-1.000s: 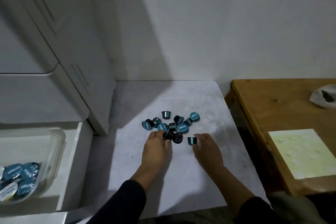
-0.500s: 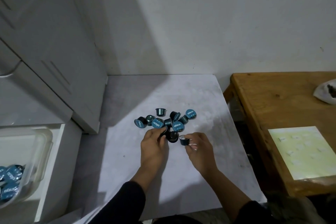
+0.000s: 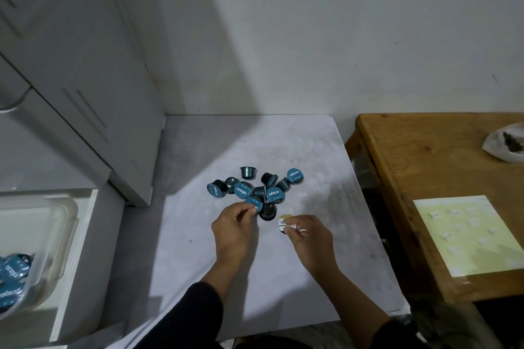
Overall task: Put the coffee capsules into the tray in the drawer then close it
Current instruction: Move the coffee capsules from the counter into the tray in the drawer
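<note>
Open drawer (image 3: 71, 263), clear tray (image 3: 61, 235) partly stocked. Grey worktop (image 3: 198, 278) — capsule heap (image 3: 255, 190). Left hand (image 3: 234, 228) pinches blue-lidded capsule (image 3: 253, 202); right hand (image 3: 309, 238) pinches white-lidded capsule (image 3: 286, 224). Step: gathering — next, carry leftward to tray.

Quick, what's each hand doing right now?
Left hand: pinching a blue-lidded capsule at the edge of the pile.
Right hand: holding a yellow-and-white-lidded capsule.

- Coffee capsules (image 3: 256, 189): glossy foil lids, smooth dark bodies.
- Counter (image 3: 283, 263): matt, mottled grey.
- Tray (image 3: 61, 224): clear glossy plastic.
- Side table (image 3: 411, 167): varnished wood.
- Paper sheet (image 3: 465, 235): matt, pale yellow.
</note>
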A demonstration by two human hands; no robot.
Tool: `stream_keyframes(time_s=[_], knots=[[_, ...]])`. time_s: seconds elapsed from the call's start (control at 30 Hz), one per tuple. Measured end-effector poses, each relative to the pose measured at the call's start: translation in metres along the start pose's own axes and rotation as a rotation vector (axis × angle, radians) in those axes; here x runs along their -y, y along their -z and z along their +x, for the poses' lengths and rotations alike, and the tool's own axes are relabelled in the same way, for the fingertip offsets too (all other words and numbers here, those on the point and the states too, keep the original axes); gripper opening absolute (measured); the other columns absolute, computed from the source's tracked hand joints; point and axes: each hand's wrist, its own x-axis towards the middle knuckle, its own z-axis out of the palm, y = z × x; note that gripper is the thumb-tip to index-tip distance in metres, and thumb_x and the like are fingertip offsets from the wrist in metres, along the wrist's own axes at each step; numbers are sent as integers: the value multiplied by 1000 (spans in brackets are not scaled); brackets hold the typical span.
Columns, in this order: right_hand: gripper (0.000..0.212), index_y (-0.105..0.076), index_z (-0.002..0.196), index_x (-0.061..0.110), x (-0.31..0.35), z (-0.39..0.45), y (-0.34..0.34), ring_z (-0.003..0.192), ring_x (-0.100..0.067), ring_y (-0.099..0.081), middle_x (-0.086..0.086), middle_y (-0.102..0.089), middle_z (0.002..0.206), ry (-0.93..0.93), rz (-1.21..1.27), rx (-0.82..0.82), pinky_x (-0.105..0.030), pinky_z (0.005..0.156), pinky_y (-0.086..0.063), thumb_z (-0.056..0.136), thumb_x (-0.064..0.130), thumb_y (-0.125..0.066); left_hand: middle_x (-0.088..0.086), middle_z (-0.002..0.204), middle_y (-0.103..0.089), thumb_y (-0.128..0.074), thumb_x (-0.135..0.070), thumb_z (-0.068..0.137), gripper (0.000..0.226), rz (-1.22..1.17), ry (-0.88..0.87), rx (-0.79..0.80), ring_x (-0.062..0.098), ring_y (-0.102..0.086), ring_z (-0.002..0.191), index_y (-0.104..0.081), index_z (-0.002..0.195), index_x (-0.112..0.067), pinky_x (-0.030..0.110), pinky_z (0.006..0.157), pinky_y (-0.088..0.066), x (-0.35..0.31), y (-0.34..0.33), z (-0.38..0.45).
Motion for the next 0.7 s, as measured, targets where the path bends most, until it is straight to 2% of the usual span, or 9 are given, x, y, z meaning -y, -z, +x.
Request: stream_keyframes(time_s=[0.13,0.2,0.27,0.33,0.43,0.53,0.63,0.7], knots=[[14,-75,86,17,-1,-2,1,76,-5,-55,-2,-67,92,-49,-5,38,2,67,-35,79,7,-67,1,86,-69,-62,-4,83,12,-98,111,-47,-3,-56,69,-72,84,-10,-7,56,-36,-9,-2,-1],[13,-75,85,18,1,-2,1,76,-8,-59,-1,-68,90,-107,47,66,-4,68,-38,80,9,-67,3,84,-69,-59,-2,84,15,-135,141,-52,0,-56,65,-72,85,-8,-5,51,-37,-11,0,-5],[17,-74,80,23,7,-4,2,74,-11,-63,2,-69,83,-171,159,75,-16,70,-45,80,8,-67,1,81,-69,-57,-2,84,17,-164,157,-59,1,-56,63,-73,84,-10,-4,49,-37,-14,5,-9],[20,-72,78,24,17,-5,5,76,-15,-65,1,-70,80,-219,270,85,-24,72,-49,81,5,-65,-3,80,-69,-57,-4,85,19,-192,152,-61,0,-58,67,-72,83,-16,-2,53,-39,-17,15,-13],[30,-72,75,28,42,-3,10,82,-20,-68,-4,-72,84,-193,380,101,-29,77,-54,81,1,-62,-8,85,-72,-59,-7,85,25,-228,103,-22,2,-64,81,-71,79,-29,11,73,-46,-21,36,-15],[33,-72,76,30,78,-2,15,78,-18,-68,-5,-74,83,-137,473,125,-25,71,-54,81,-1,-61,-11,86,-73,-61,-6,85,30,-273,40,-3,6,-67,86,-71,77,-34,21,82,-49,-32,68,-18],[20,-71,91,7,122,-6,17,59,-2,-63,-4,-71,76,-95,656,199,-9,55,-47,85,-5,-57,-9,90,-73,-62,-5,84,31,-312,-48,4,6,-68,88,-72,79,-33,17,81,-50,-48,113,-17],[18,-71,92,5,152,-8,13,56,1,-61,4,-72,72,-52,677,253,-8,53,-46,85,-4,-57,-10,89,-74,-62,-6,85,29,-286,-102,23,2,-68,87,-73,80,-33,11,77,-49,-58,150,-15]])
